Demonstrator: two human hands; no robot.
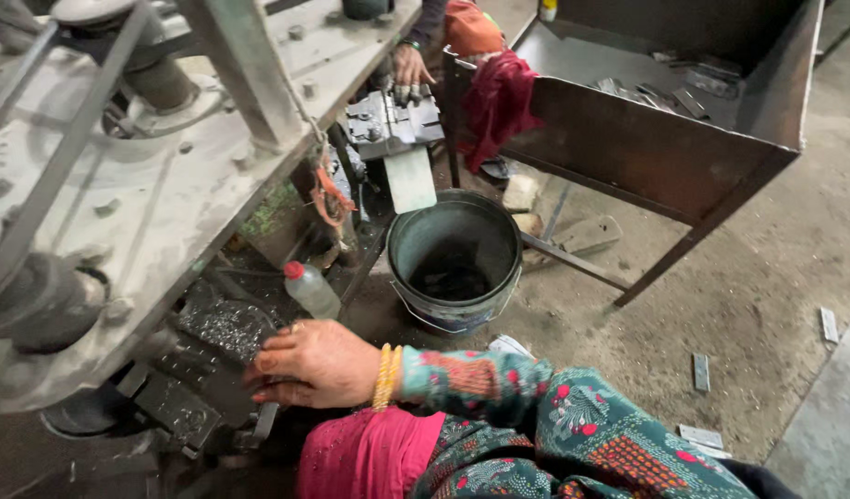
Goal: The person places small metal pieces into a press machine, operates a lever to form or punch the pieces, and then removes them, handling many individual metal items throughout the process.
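step: right hand (316,365) rests on die (212,331), likely setting a piece | fingers curled down, grip cannot be told | left hand unseen | next: fingers must clear the die | around: grimy press table (166,208), bottle (311,289), bucket (455,248), co-worker's hand (411,72), dusty floor (767,277)

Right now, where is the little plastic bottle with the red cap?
In the head view, the plastic bottle stands on the floor left of the dark bucket, under the machine table's edge, just above the hand.
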